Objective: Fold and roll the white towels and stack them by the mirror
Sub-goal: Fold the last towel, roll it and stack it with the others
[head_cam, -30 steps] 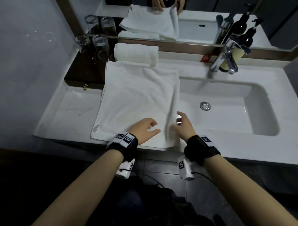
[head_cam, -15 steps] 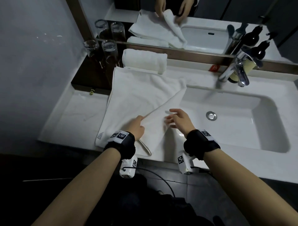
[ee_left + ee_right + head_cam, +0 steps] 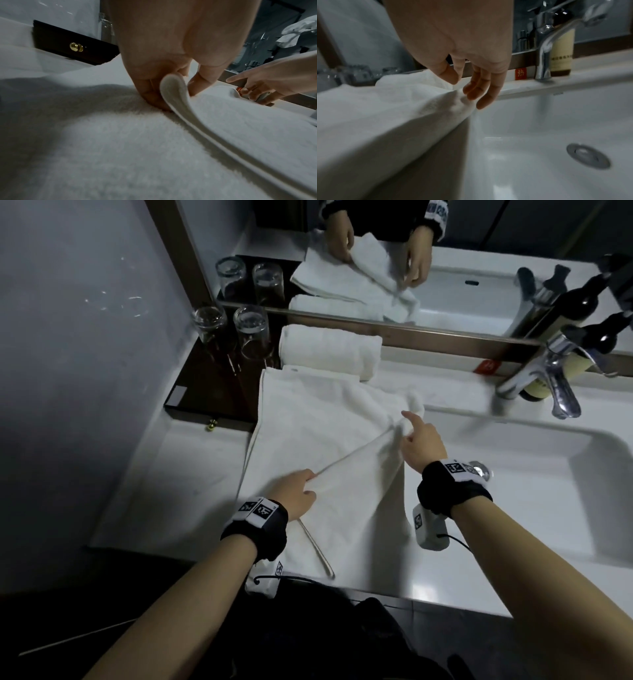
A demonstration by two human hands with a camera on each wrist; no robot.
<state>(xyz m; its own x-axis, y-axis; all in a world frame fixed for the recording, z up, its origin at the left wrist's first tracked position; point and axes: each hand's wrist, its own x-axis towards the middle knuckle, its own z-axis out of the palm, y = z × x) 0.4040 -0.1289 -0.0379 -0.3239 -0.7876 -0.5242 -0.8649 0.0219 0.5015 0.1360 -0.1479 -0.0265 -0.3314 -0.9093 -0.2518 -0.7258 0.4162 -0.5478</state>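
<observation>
Two white towels [image 3: 318, 440] (one rolled [image 3: 329, 350]), two glasses [image 3: 251, 333], one faucet [image 3: 548, 371], two bottles [image 3: 534, 378].

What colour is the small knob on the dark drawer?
Brass gold; the knob shows best in the left wrist view.

Two glasses [image 3: 233, 333], chrome faucet [image 3: 544, 374], sink drain [image 3: 588, 155], perhaps soap bottle [image 3: 561, 52].

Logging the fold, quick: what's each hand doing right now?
Left hand: pinching the folded edge of the towel.
Right hand: fingers on the towel's far edge; firm grip cannot be told.
</observation>
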